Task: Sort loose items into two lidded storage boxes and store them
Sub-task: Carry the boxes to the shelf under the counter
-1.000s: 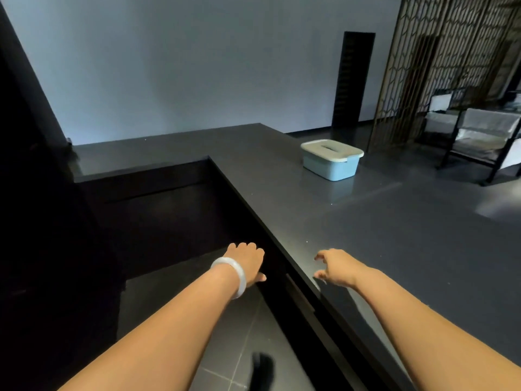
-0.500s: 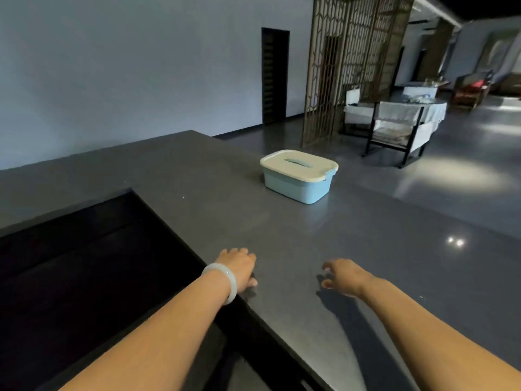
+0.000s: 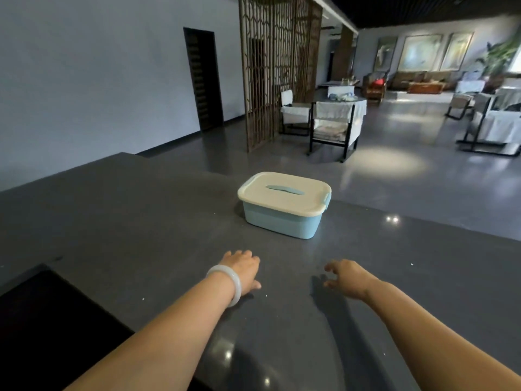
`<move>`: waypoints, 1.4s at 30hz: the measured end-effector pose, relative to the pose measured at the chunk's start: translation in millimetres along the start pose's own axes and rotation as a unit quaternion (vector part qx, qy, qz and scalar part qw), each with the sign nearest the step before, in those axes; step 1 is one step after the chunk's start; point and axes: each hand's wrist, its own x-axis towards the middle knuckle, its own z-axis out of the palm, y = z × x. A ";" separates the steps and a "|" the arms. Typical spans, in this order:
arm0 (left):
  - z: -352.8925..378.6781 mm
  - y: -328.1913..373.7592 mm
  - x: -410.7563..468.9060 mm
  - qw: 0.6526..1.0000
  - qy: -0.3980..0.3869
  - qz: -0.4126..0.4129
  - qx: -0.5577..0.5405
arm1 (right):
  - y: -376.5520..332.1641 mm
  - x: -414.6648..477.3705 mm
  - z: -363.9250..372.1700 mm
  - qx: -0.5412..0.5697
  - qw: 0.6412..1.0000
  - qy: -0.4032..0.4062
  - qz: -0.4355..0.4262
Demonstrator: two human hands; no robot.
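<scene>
pale blue box, cream lid shut

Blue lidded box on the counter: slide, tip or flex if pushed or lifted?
The blue box looks like rigid plastic, so probably keeps its shape. Low, wide and flat-bottomed on the glossy counter, it likely slides rather than tips. Weight unclear: the shut lid hides its contents.

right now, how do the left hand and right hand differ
The left hand wears a pale bangle at its wrist; the right hand has a bare wrist. The left hand's fingers lie fairly straight, the right hand's curl loosely. Both are empty, short of the lidded blue box on the dark counter.
</scene>
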 end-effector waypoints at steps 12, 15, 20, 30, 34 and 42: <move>-19.7 -72.6 142.5 0.997 0.079 0.005 0.000 | -3.9 110.8 -27.4 0.106 0.989 0.043 0.092; -31.7 -96.6 178.8 0.989 0.142 -0.016 -0.030 | -1.2 130.4 -39.1 0.096 0.985 0.068 0.124; -42.2 -127.4 232.5 0.977 0.185 -0.022 -0.109 | -11.3 158.4 -55.7 0.125 0.967 0.132 0.179; -37.6 -152.4 316.7 0.945 0.092 -0.061 -0.308 | -27.8 226.9 -59.3 0.254 0.889 0.218 0.311; -25.6 -153.4 336.4 0.942 0.081 -0.055 -0.322 | -23.6 244.1 -60.1 0.279 0.872 0.236 0.326; -9.9 -162.3 361.8 0.878 0.027 -0.096 -0.468 | -14.5 249.9 -47.7 0.371 0.828 0.304 0.290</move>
